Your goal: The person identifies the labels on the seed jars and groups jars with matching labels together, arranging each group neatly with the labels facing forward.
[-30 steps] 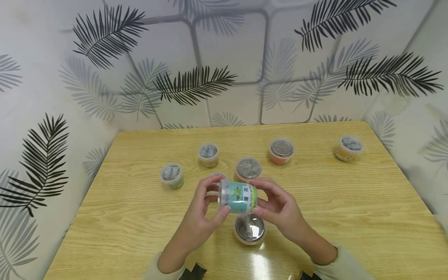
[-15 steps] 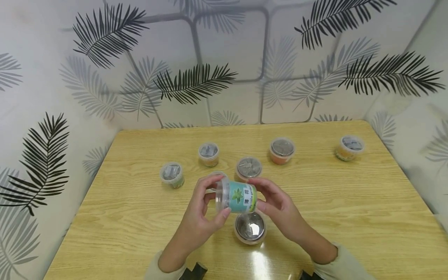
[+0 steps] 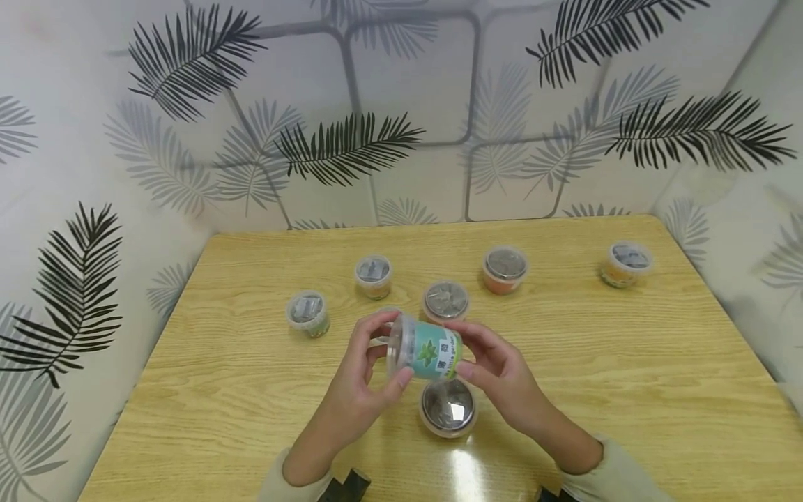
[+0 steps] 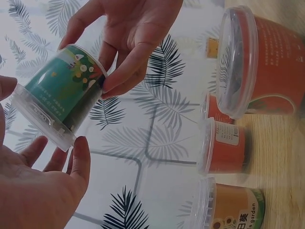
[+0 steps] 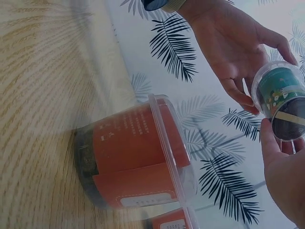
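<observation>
Both hands hold a small clear plastic cup (image 3: 429, 348) with a teal label, a green leaf picture and the words "My little garden". It lies tilted on its side above the table. My left hand (image 3: 360, 387) grips the lidded end by its rim, thumb in front and fingers behind. At the base end, my right hand (image 3: 505, 376) pinches the cup between thumb and fingers. Dark contents show through the cup's bottom in the right wrist view. Below it on the table stands a larger lidded tub (image 3: 448, 410), orange-sided (image 5: 133, 157) in the right wrist view.
Behind the hands stand an orange tub (image 3: 505, 270) and another lidded tub (image 3: 446, 302). Smaller lidded cups sit at the left (image 3: 308, 314), back (image 3: 373, 277) and far right (image 3: 626, 265). One cup is mostly hidden behind the left hand. A leaf-patterned backdrop (image 3: 414, 90) borders the wooden table (image 3: 219, 390).
The held cup has turned a little, its lidded end swinging toward the camera and its base dipping slightly. Both hands stay nearly in place, and the tubs on the table have not moved.
</observation>
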`<state>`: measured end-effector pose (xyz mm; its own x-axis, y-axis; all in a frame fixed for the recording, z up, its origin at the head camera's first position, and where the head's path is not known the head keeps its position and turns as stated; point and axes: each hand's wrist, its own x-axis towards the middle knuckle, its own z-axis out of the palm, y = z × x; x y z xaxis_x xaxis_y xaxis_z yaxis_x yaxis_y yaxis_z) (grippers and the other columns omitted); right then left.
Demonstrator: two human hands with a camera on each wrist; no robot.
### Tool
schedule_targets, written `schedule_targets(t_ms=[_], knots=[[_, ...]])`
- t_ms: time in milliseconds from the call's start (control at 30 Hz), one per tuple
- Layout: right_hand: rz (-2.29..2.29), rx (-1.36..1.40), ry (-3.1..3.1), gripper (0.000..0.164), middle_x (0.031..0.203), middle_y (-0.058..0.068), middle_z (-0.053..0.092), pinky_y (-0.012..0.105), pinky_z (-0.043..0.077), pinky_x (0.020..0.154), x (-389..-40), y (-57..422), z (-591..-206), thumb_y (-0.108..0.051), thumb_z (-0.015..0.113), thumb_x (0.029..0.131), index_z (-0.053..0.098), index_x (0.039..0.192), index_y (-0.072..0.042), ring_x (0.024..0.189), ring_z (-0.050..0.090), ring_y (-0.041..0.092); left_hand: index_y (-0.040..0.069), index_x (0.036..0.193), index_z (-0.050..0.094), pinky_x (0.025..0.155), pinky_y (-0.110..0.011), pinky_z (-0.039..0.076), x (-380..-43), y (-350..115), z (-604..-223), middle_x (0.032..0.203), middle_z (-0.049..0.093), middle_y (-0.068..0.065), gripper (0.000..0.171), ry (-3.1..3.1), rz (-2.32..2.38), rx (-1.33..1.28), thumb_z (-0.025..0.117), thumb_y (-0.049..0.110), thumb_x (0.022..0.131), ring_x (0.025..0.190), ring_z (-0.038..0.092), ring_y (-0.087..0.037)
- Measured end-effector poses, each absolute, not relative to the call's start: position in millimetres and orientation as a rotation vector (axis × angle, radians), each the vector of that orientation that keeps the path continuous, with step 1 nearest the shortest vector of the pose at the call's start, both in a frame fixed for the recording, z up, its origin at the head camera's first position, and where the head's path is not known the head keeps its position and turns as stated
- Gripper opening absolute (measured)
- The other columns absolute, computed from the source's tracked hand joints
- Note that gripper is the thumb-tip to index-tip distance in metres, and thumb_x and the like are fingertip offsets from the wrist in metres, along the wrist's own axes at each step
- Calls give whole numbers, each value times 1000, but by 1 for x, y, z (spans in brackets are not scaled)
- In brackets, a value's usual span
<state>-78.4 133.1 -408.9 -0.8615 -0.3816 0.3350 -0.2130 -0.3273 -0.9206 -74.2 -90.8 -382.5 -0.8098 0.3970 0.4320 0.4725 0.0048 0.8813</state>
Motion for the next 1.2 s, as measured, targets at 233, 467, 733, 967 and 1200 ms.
schedule_targets(t_ms=[233,467,733,967,1200], knots=[[-2430,-818,1664,45,133,18,40,33,44,94,-77,132,-410,9,55,86,41,130,8,125,39,25,11,141,28,89,-33,47,-75,-89,-381,130,37,-11,63,-2238,-2075,-857,61,7,87,112,45,-27],[-2432,-863,1629,47,131,17,39,34,44,94,-76,127,-409,8,58,86,40,129,7,120,41,21,9,141,31,88,-32,47,-80,-92,-376,130,38,-8,62,-2277,-2010,-899,62,5,87,111,44,-27],[-2468,-947,1549,53,130,18,38,36,43,95,-78,123,-411,10,62,82,37,128,13,121,41,23,2,138,36,89,-38,47,-85,-94,-359,128,43,-12,64,-2421,-1785,-877,66,2,82,106,47,-27],[-2440,-951,1564,53,129,19,37,38,43,95,-78,120,-417,14,62,81,35,127,14,122,40,26,12,139,38,86,-34,48,-89,-100,-360,127,44,-6,61,-2471,-1682,-952,65,12,84,105,48,-22],[-2252,-1000,1817,56,130,18,37,36,47,90,-80,121,-418,13,61,82,38,132,6,120,39,26,17,140,38,90,-34,46,-95,-109,-358,133,40,2,63,-2532,-1520,-1061,68,23,85,113,45,-16]])
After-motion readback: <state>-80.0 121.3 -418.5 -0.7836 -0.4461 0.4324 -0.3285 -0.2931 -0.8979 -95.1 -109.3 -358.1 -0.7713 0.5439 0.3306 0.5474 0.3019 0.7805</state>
